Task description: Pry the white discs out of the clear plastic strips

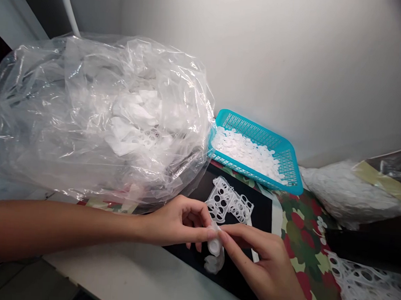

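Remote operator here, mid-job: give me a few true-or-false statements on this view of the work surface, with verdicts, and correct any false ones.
1. The left hand and right hand both pinch a small white plastic piece. True.
2. The teal rectangular plastic basket is empty. False: it holds a heap of white discs.
3. A white perforated plastic lattice lies on the black mat. True.
4. The large clear plastic bag lies right of the hands. False: it lies to their left.
5. A red-and-green camouflage-patterned cloth lies right of the black mat. True.
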Tool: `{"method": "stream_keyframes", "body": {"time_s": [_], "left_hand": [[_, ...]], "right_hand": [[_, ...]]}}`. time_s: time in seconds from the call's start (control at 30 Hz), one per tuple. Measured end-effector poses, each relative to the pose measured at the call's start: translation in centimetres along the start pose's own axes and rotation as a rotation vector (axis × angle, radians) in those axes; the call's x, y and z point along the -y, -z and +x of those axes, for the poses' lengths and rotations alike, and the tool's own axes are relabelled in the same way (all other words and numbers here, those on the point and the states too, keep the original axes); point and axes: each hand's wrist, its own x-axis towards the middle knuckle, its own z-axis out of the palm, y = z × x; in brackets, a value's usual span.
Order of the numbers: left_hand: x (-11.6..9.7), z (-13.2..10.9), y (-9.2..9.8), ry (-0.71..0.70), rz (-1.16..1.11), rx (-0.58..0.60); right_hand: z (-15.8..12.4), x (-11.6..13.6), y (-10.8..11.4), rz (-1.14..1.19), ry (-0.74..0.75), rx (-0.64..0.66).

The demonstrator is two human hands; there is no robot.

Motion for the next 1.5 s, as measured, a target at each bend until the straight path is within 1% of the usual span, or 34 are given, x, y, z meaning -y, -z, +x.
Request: {"method": "stream_keyframes", "body": {"time_s": [0.13,0.23,0.3,0.4,0.5,0.6,0.73,0.87,1.0,1.03,1.07,1.1,1.2,1.33,1.4,1.5], "left_hand": [[-0.1,0.0,0.0,-0.027,0.005,0.02],[-0.3,-0.1,0.0,-0.042,0.044,0.029],[-0.4,-0.1,0.1,-0.051,0.069,0.031],[-0.5,-0.2,0.1,-0.044,0.051,0.031],[-0.4,-0.1,0.1,-0.005,-0.035,0.028],[-0.4,0.2,0.1,0.016,-0.1,-0.001],[-0.6,0.4,0.0,0.001,-0.131,-0.038],[-0.7,0.3,0.1,-0.014,-0.138,-0.058],[-0.3,0.2,0.2,-0.018,-0.132,-0.054],[-0.2,0.2,0.1,-0.016,-0.133,-0.047],[-0.1,0.2,0.1,-0.014,-0.131,-0.041],[-0.1,0.2,0.1,-0.013,-0.126,-0.038],[-0.1,0.2,0.1,-0.006,-0.087,-0.032],[-0.2,0.2,0.1,-0.015,-0.025,-0.002],[-0.2,0.2,0.1,-0.036,-0.013,0.01],[-0.2,0.2,0.1,-0.092,0.027,0.0]], "right_hand": [[0.4,-0.6,0.1,0.258,-0.214,0.104],[0.7,-1.2,-0.1,0.427,-0.324,0.132],[0.8,-1.4,-0.3,0.493,-0.362,0.125],[0.9,-1.6,-0.4,0.505,-0.372,0.093],[1.0,-2.0,0.3,0.439,-0.349,0.011],[0.9,-2.2,1.4,0.338,-0.311,-0.08],[0.8,-2.2,2.5,0.197,-0.251,-0.228],[0.8,-2.5,3.5,0.131,-0.217,-0.33],[0.8,-2.7,4.8,0.065,-0.221,-0.554],[0.6,-2.5,4.8,0.05,-0.21,-0.594],[0.5,-2.2,4.7,0.032,-0.193,-0.607],[0.3,-1.8,4.5,-0.003,-0.172,-0.599],[-0.2,-0.4,2.7,-0.172,-0.073,-0.469],[-0.4,0.4,0.3,-0.357,0.169,-0.356],[-0.5,0.4,-0.3,-0.358,0.199,-0.286],[-0.5,0.2,-0.6,-0.269,0.169,-0.212]]}}
